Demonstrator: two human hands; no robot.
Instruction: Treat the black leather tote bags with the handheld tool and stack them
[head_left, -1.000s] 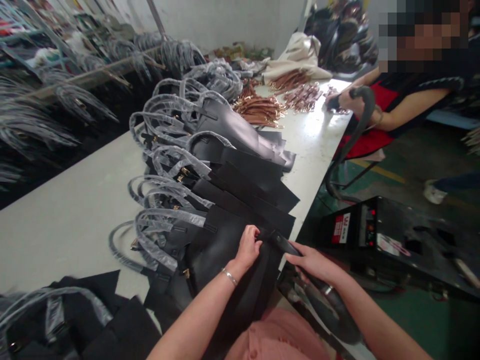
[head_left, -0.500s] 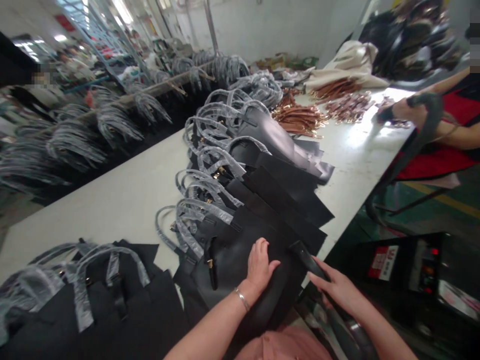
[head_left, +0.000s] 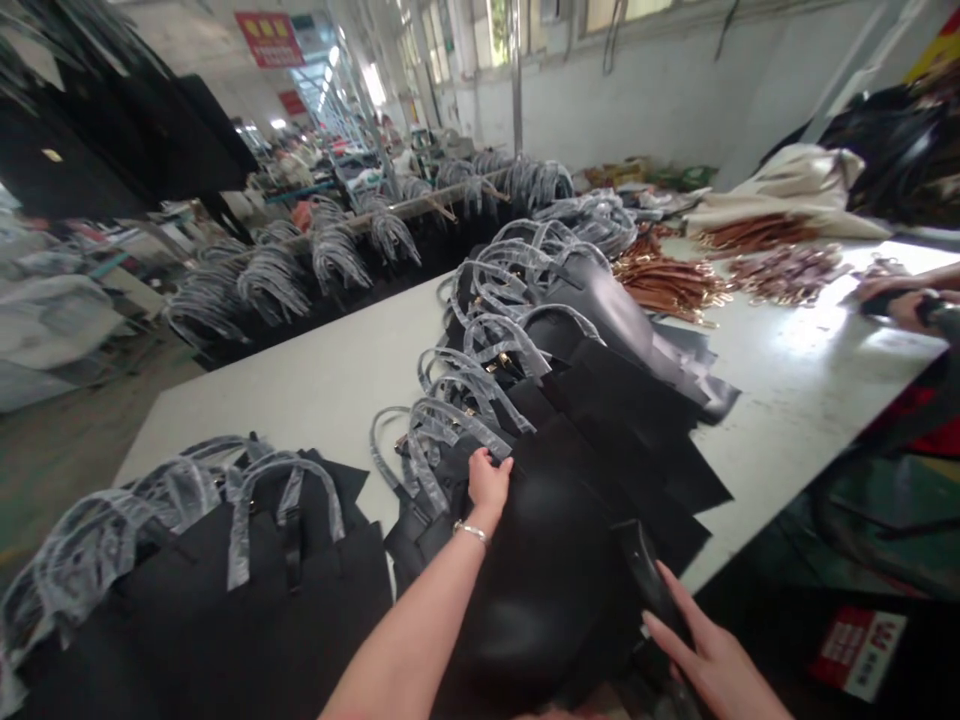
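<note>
A black handbag (head_left: 547, 560) with plastic-wrapped handles lies in front of me, at the near end of a row of overlapping bags. My left hand (head_left: 489, 482), with a bracelet at the wrist, has its fingers curled on the bag's upper edge, beside a handle base. My right hand (head_left: 697, 630) is wrapped around a black hose nozzle (head_left: 649, 570) at the bag's lower right. The nozzle's tip is over the black material; I cannot tell whether it touches. The rest of the hose is mostly hidden below.
More black bags (head_left: 300, 600) lie at lower left on the white table (head_left: 315, 370). Brown straps (head_left: 667, 285) are bundled at the back. Racked bags (head_left: 337, 260) hang beyond the table. At the right edge shows a co-worker's hand (head_left: 911, 305). A black box with a red-white label (head_left: 859, 650) is at lower right.
My view has swung left and up. My left hand has gone from lying spread on the bag's front to its upper edge, fingers now curled. The nozzle stays in my right hand.
</note>
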